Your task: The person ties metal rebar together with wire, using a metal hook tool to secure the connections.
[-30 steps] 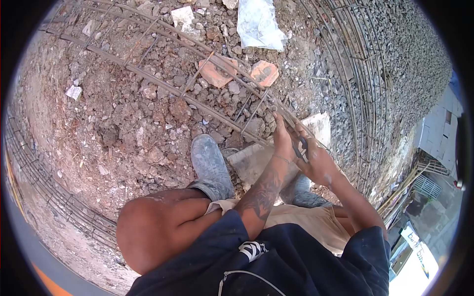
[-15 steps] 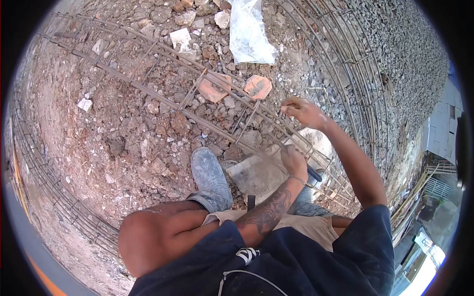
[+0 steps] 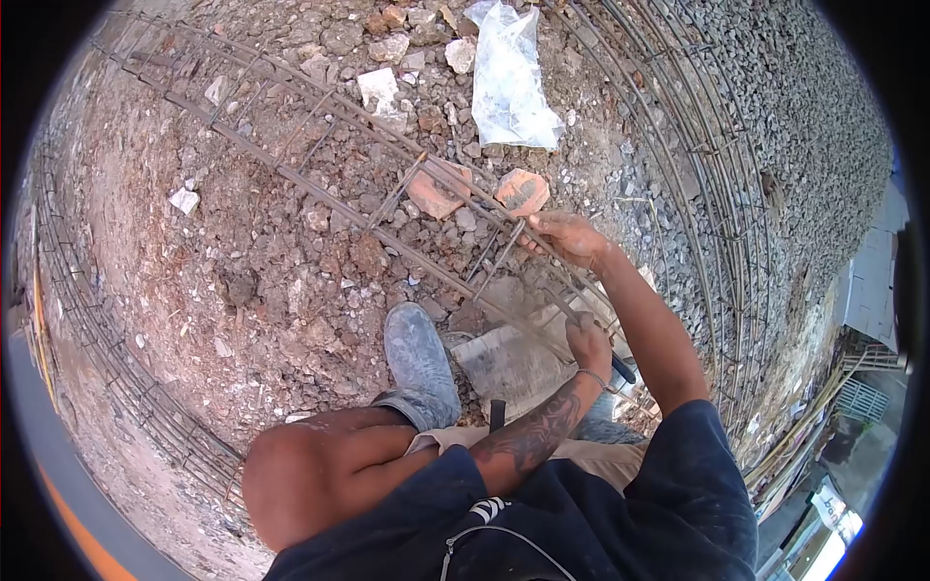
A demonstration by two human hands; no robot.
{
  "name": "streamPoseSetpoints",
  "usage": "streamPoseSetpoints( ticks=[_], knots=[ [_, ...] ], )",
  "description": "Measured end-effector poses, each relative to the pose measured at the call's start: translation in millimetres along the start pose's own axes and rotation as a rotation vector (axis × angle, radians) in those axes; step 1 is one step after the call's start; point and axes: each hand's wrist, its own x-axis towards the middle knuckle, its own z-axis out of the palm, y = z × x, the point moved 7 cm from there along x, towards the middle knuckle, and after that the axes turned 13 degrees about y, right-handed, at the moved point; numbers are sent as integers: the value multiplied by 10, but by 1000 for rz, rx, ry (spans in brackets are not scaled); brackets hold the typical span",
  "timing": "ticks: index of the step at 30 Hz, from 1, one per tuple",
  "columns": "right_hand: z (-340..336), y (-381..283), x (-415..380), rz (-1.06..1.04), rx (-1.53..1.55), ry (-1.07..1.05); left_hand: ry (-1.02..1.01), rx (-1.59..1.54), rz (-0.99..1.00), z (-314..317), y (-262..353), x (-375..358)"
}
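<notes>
A long rebar cage (image 3: 329, 206), with thin stirrups across its long bars, runs diagonally over the rubble in front of me. My right hand (image 3: 572, 238) has closed its fingers around the cage's far bar, right at the corner of a stirrup (image 3: 499, 259). Nearer my body, my left hand (image 3: 588, 347) is wrapped round a metal tool with a dark handle (image 3: 623, 370); a slim shaft juts out ahead of the fist. The tool's exact kind cannot be made out. Two broken orange brick pieces (image 3: 523, 192) lie on the ground just beyond my right hand.
A pale flat slab (image 3: 513, 363) lies by my dusty boot (image 3: 418, 353). Clear plastic sheeting (image 3: 516, 82) rests on the rubble ahead. More rebar cages curve along the right (image 3: 712, 165) and left (image 3: 107, 363); a gravel heap (image 3: 814, 126) rises at right.
My right hand came down from above the cage and closed on the bar at the stirrup. My left hand keeps its hold on the tool. The camera view has shifted slightly.
</notes>
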Motion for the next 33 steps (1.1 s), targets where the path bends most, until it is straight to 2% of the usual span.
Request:
streamPoseSetpoints(
  ticks=[4, 6, 7, 10, 12, 16, 18, 19, 21, 22, 24, 26, 28, 29, 31, 32, 33],
  knots=[
    [20, 1, -109, 85, 175, -2, 48, 35, 75, -54, -71, 180],
    [95, -36, -158, 129, 209, -125, 58, 34, 100, -54, -105, 235],
    [62, 2, -102, 128, 210, -123, 62, 34, 129, -51, -101, 252],
    [88, 59, 35, 68, 83, -178, 30, -2, 32, -12, -87, 160],
    [43, 83, 42, 25, -72, -91, 33, 15, 41, -4, -26, 115],
    [75, 10, -11, 40, -141, -32, 36, 23, 62, -7, -33, 129],
    [126, -82, -48, -96, -285, -2, 35, 22, 62, -20, -68, 147],
    [121, -80, -61, -98, -285, -1, 31, 23, 58, -22, -91, 148],
    [101, -42, -93, 29, -46, -73, 30, 34, 84, -18, -114, 180],
    [54, -28, -66, 25, -51, -74, 35, 44, 112, -19, -118, 204],
    [94, 20, -48, 180, 249, -225, 30, 32, 85, -22, -159, 211],
    [119, 52, -17, 249, 278, -314, 31, 24, 59, -30, -177, 211],
    [161, 63, 37, 260, 263, -362, 119, 97, 281, -74, -69, 255],
    [161, 72, 62, 257, 263, -365, 119, 97, 286, -76, -89, 282],
    [105, 60, 140, 181, 51, -175, 184, 156, 468, -119, 237, 126],
    [94, 76, 128, 185, 56, -186, 196, 159, 472, -132, 344, 73],
    [-76, 53, 164, 35, -186, -5, 186, 251, 697, -100, 585, -59]
  ],
)
